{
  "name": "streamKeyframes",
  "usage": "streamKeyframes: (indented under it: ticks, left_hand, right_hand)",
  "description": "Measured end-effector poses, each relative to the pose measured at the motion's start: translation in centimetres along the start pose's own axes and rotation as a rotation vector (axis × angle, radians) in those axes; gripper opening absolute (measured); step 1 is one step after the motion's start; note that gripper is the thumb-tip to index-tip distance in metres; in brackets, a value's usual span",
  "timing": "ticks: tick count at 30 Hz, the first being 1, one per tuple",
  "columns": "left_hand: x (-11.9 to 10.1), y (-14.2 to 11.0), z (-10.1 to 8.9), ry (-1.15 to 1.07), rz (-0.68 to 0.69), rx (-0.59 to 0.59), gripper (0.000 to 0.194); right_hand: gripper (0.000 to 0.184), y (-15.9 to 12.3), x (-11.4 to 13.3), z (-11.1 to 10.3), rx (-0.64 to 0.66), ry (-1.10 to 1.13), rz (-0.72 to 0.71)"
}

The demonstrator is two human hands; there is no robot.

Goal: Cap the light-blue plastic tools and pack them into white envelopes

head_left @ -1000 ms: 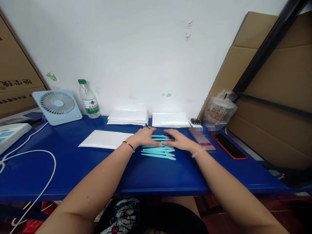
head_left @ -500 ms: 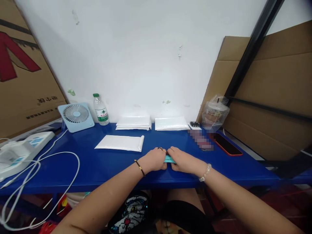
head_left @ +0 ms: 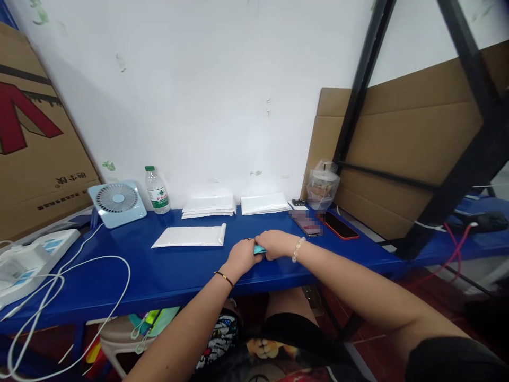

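My left hand (head_left: 243, 254) and my right hand (head_left: 277, 243) meet on the blue table (head_left: 167, 270), both closed around a bunch of turquoise sticks (head_left: 260, 249). Only a small end of the bunch shows between the fingers. A flat white padded envelope (head_left: 190, 236) lies just beyond and to the left of my left hand.
Two stacks of white envelopes (head_left: 209, 206) (head_left: 264, 203) sit by the wall. A small blue fan (head_left: 116, 202) and a water bottle (head_left: 156, 190) stand at the back left, white cables (head_left: 67, 281) to the left. Two phones (head_left: 340, 226) and a bagged drink cup (head_left: 321, 187) are on the right.
The sticks lay spread out under my flat hands; both hands have since gathered them into one bunch and closed on it. The camera has tilted up and turned right.
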State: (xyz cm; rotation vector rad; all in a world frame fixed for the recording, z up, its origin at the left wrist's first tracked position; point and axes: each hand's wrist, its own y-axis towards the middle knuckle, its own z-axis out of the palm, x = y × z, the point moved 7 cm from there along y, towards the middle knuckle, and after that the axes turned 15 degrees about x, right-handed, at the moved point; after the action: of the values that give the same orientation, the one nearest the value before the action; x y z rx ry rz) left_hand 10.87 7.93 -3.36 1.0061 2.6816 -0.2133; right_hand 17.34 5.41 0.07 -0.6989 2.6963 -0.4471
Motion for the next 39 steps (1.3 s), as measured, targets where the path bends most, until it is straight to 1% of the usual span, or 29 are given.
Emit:
streamKeyframes:
  ticks: [2, 4, 6, 8, 10, 11, 13, 14, 16, 18, 20, 21, 22, 23, 24, 25, 26, 27, 28, 29, 31, 32, 33, 34, 35, 36, 37, 38, 39]
  left_hand:
    - [0.5, 0.4, -0.6, -0.152, -0.027, -0.068, 0.025]
    - [0.6, 0.7, -1.3, -0.335, -0.016, -0.163, 0.022]
    - [0.6, 0.8, -1.9, -0.499, 0.006, -0.249, 0.025]
    - [0.6, 0.7, -2.3, -0.626, 0.007, -0.328, 0.03]
    - [0.6, 0.5, -2.1, -0.735, 0.006, -0.369, 0.035]
    - [0.6, 0.5, -1.8, -0.788, 0.011, -0.365, 0.037]
    - [0.4, 0.6, -1.1, -0.878, 0.039, -0.328, 0.04]
    - [0.2, 0.6, -0.8, -0.913, 0.062, -0.31, 0.04]
    - [0.1, 0.6, -0.5, -0.975, 0.101, -0.294, 0.036]
    - [-0.1, 0.4, -0.2, -1.061, 0.132, -0.259, 0.035]
    - [-0.7, 0.2, -0.1, -1.22, 0.192, -0.166, 0.035]
    - [-1.2, -0.1, 0.0, -1.32, 0.242, -0.078, 0.035]
    - [-2.0, -0.4, 0.2, -1.422, 0.3, 0.048, 0.034]
    - [-3.0, -0.8, 0.6, -1.508, 0.357, 0.222, 0.035]
    - [-4.1, -1.5, 1.1, -1.567, 0.403, 0.42, 0.037]
    - [-5.2, -2.4, 1.7, -1.595, 0.432, 0.607, 0.04]
    - [-6.1, -3.3, 2.2, -1.604, 0.445, 0.758, 0.043]
    - [-6.7, -4.1, 2.5, -1.606, 0.447, 0.86, 0.044]
    - [-7.2, -4.7, 2.7, -1.604, 0.447, 0.909, 0.044]
    - [-7.6, -5.1, 2.5, -1.59, 0.458, 0.908, 0.042]
    - [-7.8, -5.7, 1.4, -1.455, 0.527, 0.841, 0.036]
    - [-7.4, -5.9, 0.4, -1.316, 0.57, 0.769, 0.037]
    - [-6.6, -6.1, -0.6, -1.115, 0.598, 0.695, 0.042]
    - [-5.2, -6.1, -1.7, -0.884, 0.574, 0.616, 0.052]
    - [-2.8, -5.7, -3.3, -0.713, 0.488, 0.458, 0.068]
    - [0.2, -5.3, -5.0, -0.563, 0.365, 0.302, 0.082]
    - [3.3, -5.0, -6.6, -0.417, 0.237, 0.181, 0.091]
    - [6.3, -4.7, -8.0, -0.268, 0.132, 0.099, 0.1]
    - [9.1, -4.4, -8.9, -0.134, 0.044, 0.095, 0.109]
  right_hand:
    - [0.028, -0.4, 0.1, -2.4, -0.001, -0.071, 0.026]
    - [0.027, -1.1, -0.1, -5.4, -0.017, -0.14, 0.049]
    - [0.036, -2.1, -0.3, -8.6, -0.059, -0.171, 0.063]
    - [0.05, -3.2, -0.7, -11.2, -0.093, -0.125, 0.07]
    - [0.053, -3.9, -0.7, -13.1, -0.189, 0.009, 0.007]
    - [0.052, -4.1, -0.6, -13.6, -0.246, 0.081, -0.031]
    - [0.049, -3.7, 0.0, -13.3, -0.311, 0.202, -0.114]
    - [0.049, -3.2, 0.3, -12.7, -0.305, 0.248, -0.158]
    - [0.05, -2.2, 0.9, -10.8, -0.244, 0.343, -0.244]
    - [0.045, -2.0, 0.3, -9.7, -0.314, 0.548, -0.296]
    - [0.041, -2.8, -1.1, -8.8, -0.459, 0.892, -0.365]
    - [0.048, -3.2, -1.7, -8.0, -0.508, 1.085, -0.418]
    - [0.058, -3.5, -1.9, -7.0, -0.523, 1.256, -0.485]
    - [0.066, -3.6, -1.3, -5.8, -0.448, 1.385, -0.573]
    - [0.07, -3.7, -0.3, -4.5, -0.335, 1.486, -0.659]
    - [0.071, -3.7, 1.0, -3.2, -0.207, 1.547, -0.728]
    - [0.069, -3.8, 2.2, -2.1, -0.107, 1.598, -0.765]
    - [0.062, -4.0, 3.0, -1.3, -0.074, 1.649, -0.777]
    - [0.053, -4.2, 3.5, -0.8, -0.089, 1.687, -0.777]
    - [0.044, -4.4, 3.7, -0.7, -0.138, 1.723, -0.771]
    - [0.035, -5.0, 2.9, -1.1, -0.313, 1.809, -0.751]
    - [0.034, -5.4, 2.0, -1.4, -0.415, 1.858, -0.733]
    - [0.033, -5.7, 0.8, -1.5, -0.524, 1.904, -0.708]
    - [0.03, -6.0, -0.5, -1.5, -0.628, 1.935, -0.673]
    - [0.026, -6.2, -1.7, -1.2, -0.725, 1.944, -0.629]
    - [0.023, -6.4, -2.9, -0.8, -0.808, 1.929, -0.577]
    - [0.022, -6.3, -3.8, -0.2, -0.87, 1.899, -0.523]
    - [0.023, -6.2, -4.5, 0.5, -0.915, 1.867, -0.466]
    - [0.025, -5.9, -5.0, 1.3, -0.937, 1.846, -0.41]
